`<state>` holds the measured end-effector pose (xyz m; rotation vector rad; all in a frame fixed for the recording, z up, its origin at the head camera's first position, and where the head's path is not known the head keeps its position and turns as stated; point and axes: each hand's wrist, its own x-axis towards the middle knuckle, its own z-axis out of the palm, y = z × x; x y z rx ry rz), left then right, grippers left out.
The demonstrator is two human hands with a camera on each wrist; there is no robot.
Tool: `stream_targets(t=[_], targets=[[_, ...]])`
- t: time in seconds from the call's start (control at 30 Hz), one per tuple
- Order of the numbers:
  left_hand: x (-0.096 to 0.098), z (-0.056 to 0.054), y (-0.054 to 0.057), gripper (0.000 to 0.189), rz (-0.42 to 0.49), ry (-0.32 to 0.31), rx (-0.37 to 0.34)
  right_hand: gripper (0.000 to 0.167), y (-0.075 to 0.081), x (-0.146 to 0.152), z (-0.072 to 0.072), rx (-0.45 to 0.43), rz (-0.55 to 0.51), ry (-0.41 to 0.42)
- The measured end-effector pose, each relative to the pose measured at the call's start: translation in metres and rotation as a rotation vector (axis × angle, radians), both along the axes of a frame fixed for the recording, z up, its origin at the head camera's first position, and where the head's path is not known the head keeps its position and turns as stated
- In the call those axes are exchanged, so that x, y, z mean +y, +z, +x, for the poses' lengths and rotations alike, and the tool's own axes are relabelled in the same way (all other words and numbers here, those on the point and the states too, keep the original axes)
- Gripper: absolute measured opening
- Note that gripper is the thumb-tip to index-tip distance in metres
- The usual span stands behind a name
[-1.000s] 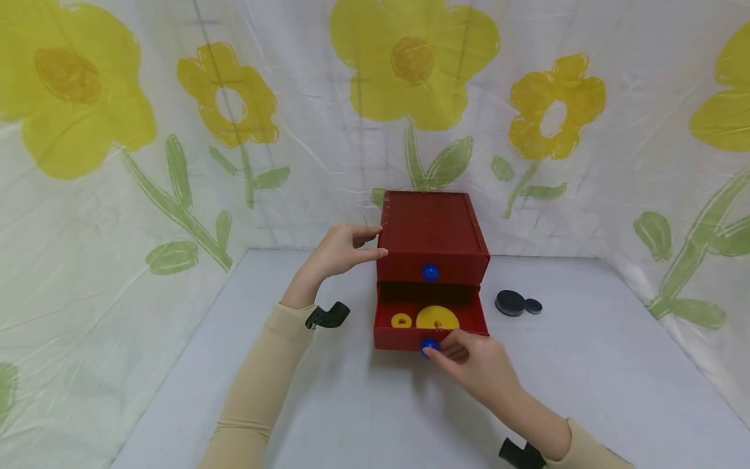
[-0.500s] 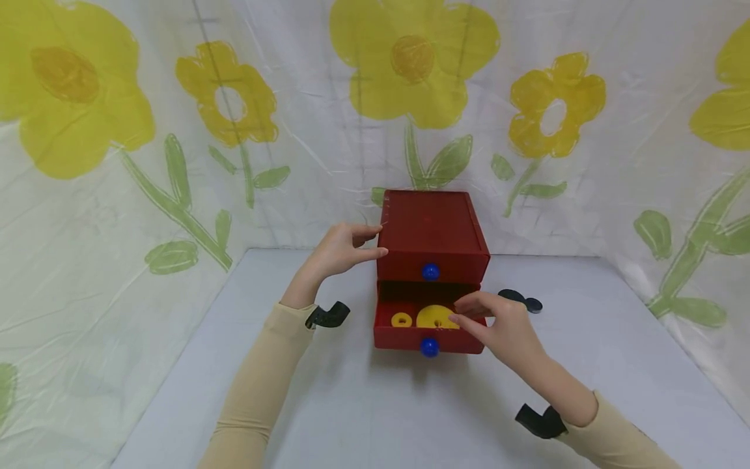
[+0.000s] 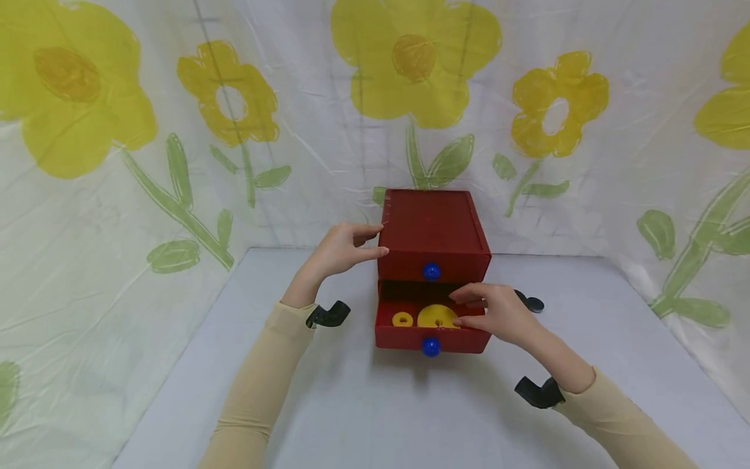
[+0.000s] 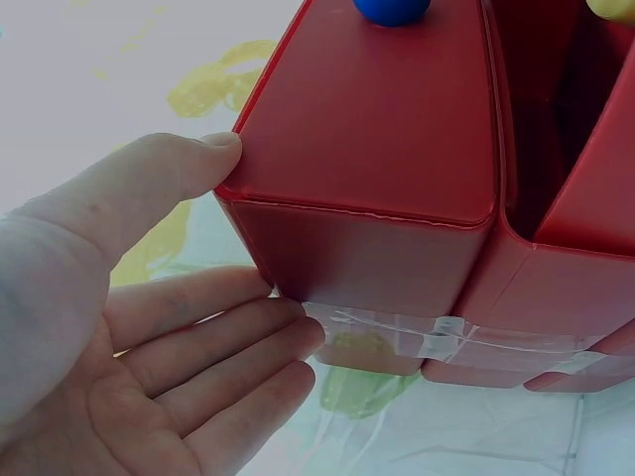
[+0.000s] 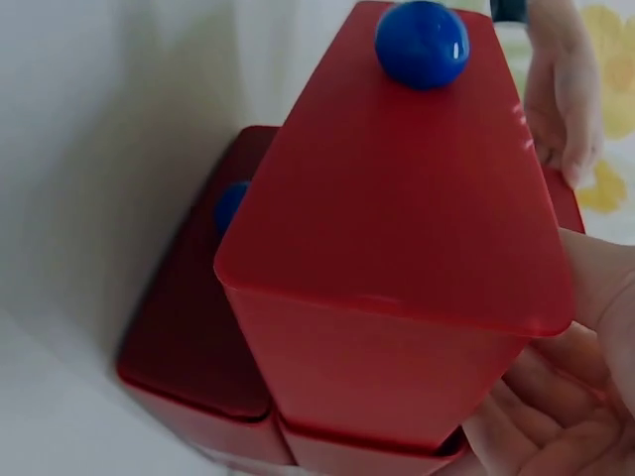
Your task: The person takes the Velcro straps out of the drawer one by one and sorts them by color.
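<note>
Yellow disc (image 3: 431, 312), just below and right of frame centre, in pulled-out drawer (image 3: 398, 338); immediately left of nearer right grip (image 3: 502, 314), spread, contact unclear; left grip (image 3: 342, 249) spread against red cabinet (image 3: 433, 221)

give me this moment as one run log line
left hand: touching red cabinet | right hand: at lower drawer, near large yellow disc | lower drawer: open, disc and small yellow ring inside

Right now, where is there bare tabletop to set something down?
Bare table: in front of the open drawer, between the sleeves; also right of the black discs. Crowded: the drawer, holding two yellow pieces, with the right grip at its right end.
</note>
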<state>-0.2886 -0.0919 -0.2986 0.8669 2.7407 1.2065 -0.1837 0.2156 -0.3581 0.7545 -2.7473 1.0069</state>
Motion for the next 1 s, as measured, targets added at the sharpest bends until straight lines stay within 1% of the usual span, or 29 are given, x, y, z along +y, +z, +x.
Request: stream_targets(t=[0.37,0.7,1.0], targets=[[0.0,0.0,0.001,0.057,-0.007,0.008,0.001,0.045,0.001,-0.001,-0.01,-0.051,0.112,0.079],[0.0,-0.001,-0.002,0.058,-0.004,0.002,-0.005,0.052,-0.006,-0.005,-0.024,-0.051,0.171,0.212],[0.0,-0.001,0.0,0.057,-0.005,0.006,0.0,0.058,-0.004,-0.008,-0.032,-0.082,0.213,0.28]])
